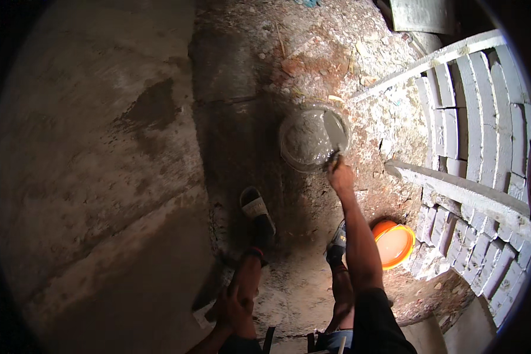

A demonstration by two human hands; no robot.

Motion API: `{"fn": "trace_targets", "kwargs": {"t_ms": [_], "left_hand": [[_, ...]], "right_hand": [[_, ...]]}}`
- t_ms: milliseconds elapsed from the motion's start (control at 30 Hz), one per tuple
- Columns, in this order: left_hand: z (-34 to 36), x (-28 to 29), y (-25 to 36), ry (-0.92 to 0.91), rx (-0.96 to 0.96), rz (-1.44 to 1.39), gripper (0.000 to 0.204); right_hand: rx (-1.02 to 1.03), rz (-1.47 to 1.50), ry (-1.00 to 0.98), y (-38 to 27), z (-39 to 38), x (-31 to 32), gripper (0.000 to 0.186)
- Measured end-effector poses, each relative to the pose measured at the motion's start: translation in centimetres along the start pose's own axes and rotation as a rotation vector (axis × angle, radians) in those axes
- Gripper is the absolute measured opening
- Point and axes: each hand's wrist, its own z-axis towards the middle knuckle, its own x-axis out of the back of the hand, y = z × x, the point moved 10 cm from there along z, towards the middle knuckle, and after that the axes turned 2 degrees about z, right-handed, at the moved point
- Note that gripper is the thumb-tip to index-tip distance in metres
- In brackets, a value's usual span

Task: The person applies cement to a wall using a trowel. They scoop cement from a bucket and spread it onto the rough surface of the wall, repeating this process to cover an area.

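Note:
A round bucket of wet grey mortar (307, 135) rests on the dirty ground ahead of me. My right hand (341, 174) is closed on the handle of a trowel (336, 133), its blade angled into the mortar at the bucket's right side. Lower down, my left hand (233, 302) rests on my left leg near the knee, fingers curled around it. A pale flat object (202, 315) lies beside that hand, too indistinct to name. An orange bucket (402, 256) holding milky liquid sits right of my right forearm. My feet wear dark slide sandals (255, 207).
Grey blocks (472, 118) are stacked along the right, with long narrow concrete pieces (454, 189) across them. A concrete surface (94, 177) spans the left side. Rubble (318, 47) covers the ground beyond the mortar. A grey panel (422, 13) is at the top right.

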Motion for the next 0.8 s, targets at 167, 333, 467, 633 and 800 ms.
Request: {"fn": "trace_targets", "kwargs": {"t_ms": [167,333,467,633,800], "left_hand": [[-0.4,0.6,1.1,0.103,0.093,0.102,0.066],[0.4,0.2,0.4,-0.089,0.044,-0.004,0.068],[1.1,0.8,1.6,-0.295,0.109,0.064,0.067],[0.3,1.0,2.9,0.080,0.013,0.160,0.065],[-0.3,-0.3,1.7,0.017,-0.025,0.113,0.060]], "right_hand": [[-0.055,0.506,-0.147,2.0,-0.5,-6.9,0.026],[-0.134,0.908,-0.260,-0.3,-1.8,-8.6,0.019],[-0.216,1.016,-0.318,-1.3,-2.9,-7.9,0.019],[-0.087,0.998,-0.311,1.1,-2.8,-7.1,0.015],[-0.179,1.193,-0.329,3.0,-4.2,-6.7,0.012]]}}
